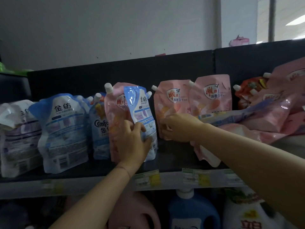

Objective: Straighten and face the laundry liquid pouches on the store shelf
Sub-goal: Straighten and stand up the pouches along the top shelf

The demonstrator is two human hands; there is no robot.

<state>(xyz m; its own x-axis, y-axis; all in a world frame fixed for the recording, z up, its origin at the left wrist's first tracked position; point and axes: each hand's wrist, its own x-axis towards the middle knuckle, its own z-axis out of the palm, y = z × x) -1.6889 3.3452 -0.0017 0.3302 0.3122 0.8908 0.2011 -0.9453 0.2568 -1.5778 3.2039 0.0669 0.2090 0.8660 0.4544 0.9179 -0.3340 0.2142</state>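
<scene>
My left hand [132, 141] grips a small blue-and-white pouch [142, 106], held upright in front of a pink pouch [115, 116] at the shelf's middle. My right hand [178, 126] rests on the lower front of a standing pink pouch [170, 100], fingers curled on it. Beside that one stands another pink pouch [212, 96]. To the left, blue-and-white pouches [64, 129] and a white one [18, 139] stand leaning. At the right, several pink pouches [280, 109] lie in a heap with a red pouch [250, 90] behind.
The dark shelf [173, 162] has price tags [146, 179] along its front edge. Below it stand large jugs: a pink one [137, 212], a blue one [193, 212] and a white one [247, 215]. A black back panel [148, 73] closes the shelf behind the pouches.
</scene>
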